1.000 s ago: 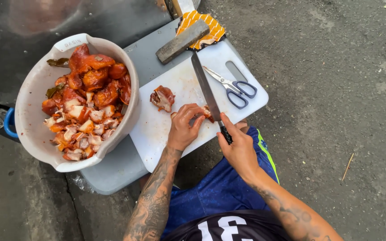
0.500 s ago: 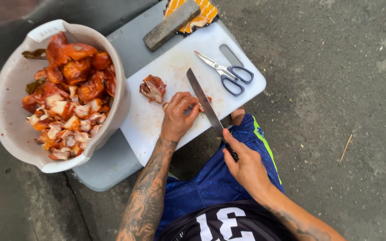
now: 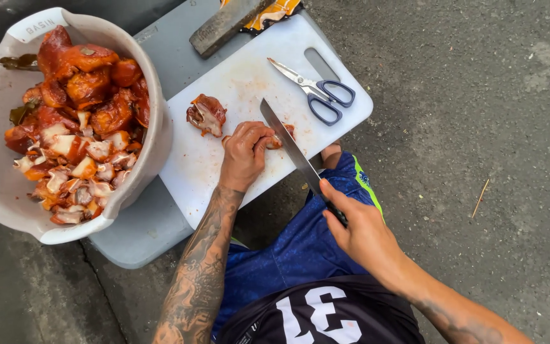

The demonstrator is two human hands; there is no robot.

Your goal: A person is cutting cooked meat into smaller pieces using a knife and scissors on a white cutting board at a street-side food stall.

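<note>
Your left hand [image 3: 244, 153] pins a small meat piece [image 3: 280, 137] to the white cutting board [image 3: 237, 89], fingers curled over it. Right hand [image 3: 361, 232] grips the knife [image 3: 288, 143], blade against the piece. Board sits on a grey bench [image 3: 160, 60] over rough concrete ground [image 3: 479, 127]. Scissors [image 3: 316, 92] lie near the board's handle slot; the basin [image 3: 7, 102] of meat sits at the left.

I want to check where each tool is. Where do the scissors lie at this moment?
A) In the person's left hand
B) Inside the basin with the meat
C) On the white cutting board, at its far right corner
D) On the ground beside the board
C: the scissors with blue handles lie on the white cutting board, apart from both hands; the right hand holds the knife.
</note>
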